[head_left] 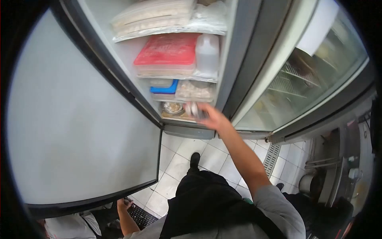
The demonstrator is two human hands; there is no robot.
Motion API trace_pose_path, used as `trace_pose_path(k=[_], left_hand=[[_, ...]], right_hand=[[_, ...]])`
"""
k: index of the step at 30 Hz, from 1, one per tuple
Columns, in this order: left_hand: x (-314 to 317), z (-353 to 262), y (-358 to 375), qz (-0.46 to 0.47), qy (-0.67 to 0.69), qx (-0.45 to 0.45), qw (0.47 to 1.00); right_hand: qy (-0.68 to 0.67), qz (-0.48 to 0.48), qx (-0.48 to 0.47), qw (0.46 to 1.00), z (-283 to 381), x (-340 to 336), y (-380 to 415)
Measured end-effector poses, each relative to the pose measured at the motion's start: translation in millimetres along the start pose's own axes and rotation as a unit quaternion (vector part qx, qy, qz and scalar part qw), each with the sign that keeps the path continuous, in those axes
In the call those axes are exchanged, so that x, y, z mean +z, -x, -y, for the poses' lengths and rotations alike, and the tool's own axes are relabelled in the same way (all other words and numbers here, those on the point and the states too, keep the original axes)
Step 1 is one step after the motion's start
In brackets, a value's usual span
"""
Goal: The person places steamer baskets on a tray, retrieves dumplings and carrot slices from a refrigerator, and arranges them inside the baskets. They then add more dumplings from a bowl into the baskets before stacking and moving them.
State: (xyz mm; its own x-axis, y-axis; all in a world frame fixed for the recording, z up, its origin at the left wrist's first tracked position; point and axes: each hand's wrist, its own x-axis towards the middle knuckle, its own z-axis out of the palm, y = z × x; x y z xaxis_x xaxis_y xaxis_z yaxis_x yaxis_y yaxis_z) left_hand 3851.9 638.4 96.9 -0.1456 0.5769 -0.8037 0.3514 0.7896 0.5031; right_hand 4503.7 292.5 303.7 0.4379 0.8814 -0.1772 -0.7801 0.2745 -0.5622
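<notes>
Centrally, the right hand (213, 117) curls around a blurred white-and-grey object (193, 110), its long axis unclear, just right of a round foil-wrapped container (173, 107) on the lowest shelf. Farther off, lower left, the left hand (125, 204), grip indiscernible, sits below a wide pale-grey open door (87, 119).

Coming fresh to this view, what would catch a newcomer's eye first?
The red lid first, bright inside the open fridge, left of a pale jug. Then the right hand, blurred in front of the fridge's lower part; what it may hold is unclear. The wide grey door stands open, filling the left side.
</notes>
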Motion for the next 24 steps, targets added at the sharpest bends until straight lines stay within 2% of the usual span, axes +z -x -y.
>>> trace_pose_path(k=[1,2,3,4,5,8,9,11,12,14,16,20,21,24], left_hand=[[-2.5,-5.5,-39.6,0.134,-0.351,0.292,0.879],[11.4,-17.9,-19.9,0.037,-0.540,0.607,0.582],[16.8,-33.9,-35.6,-0.070,-0.582,0.489,0.646],[39.4,-49.8,-43.5,-0.108,-0.590,0.414,0.685],[71.6,-67.3,-37.8,-0.121,-0.591,0.398,0.691],[207.4,-111.8,-10.4,-0.072,-0.589,0.432,0.679],[253.5,-118.2,3.1,-0.040,-0.592,0.450,0.667],[341.2,-112.0,29.8,0.047,-0.601,0.476,0.640],[382.6,-101.2,47.8,0.091,-0.607,0.483,0.625],[456.9,-69.5,89.5,0.178,-0.621,0.487,0.588],[525.4,-28.9,127.2,0.260,-0.644,0.483,0.533],[628.9,49.8,173.6,0.378,-0.713,0.448,0.385],[647.6,67.3,179.5,0.396,-0.731,0.435,0.345],[702.9,110.6,181.4,0.435,-0.778,0.402,0.211]], right_hand=[[0.073,0.025,0.007,0.997,-27.0,-38.2,32.8],[0.078,0.046,0.021,0.996,-51.3,-67.5,77.1],[0.091,0.004,0.030,0.995,-67.2,-80.8,131.0],[0.086,-0.059,0.040,0.994,-89.1,-110.3,179.4],[0.047,-0.086,0.036,0.994,-110.6,-134.6,226.8],[-0.015,-0.198,-0.032,0.980,-129.7,-145.2,366.9],[-0.018,-0.236,-0.083,0.968,-139.4,-147.0,397.6],[-0.037,-0.311,-0.175,0.933,-140.4,-136.2,446.1],[-0.041,-0.316,-0.208,0.925,-137.6,-131.5,465.3],[-0.012,-0.308,-0.266,0.913,-144.6,-147.7,483.9],[-0.043,-0.290,-0.286,0.912,-144.2,-157.2,482.1],[-0.114,-0.264,-0.368,0.884,-150.7,-182.5,461.5],[-0.143,-0.237,-0.384,0.881,-151.0,-186.1,469.3],[-0.149,-0.252,-0.424,0.857,-164.3,-202.0,515.9]])
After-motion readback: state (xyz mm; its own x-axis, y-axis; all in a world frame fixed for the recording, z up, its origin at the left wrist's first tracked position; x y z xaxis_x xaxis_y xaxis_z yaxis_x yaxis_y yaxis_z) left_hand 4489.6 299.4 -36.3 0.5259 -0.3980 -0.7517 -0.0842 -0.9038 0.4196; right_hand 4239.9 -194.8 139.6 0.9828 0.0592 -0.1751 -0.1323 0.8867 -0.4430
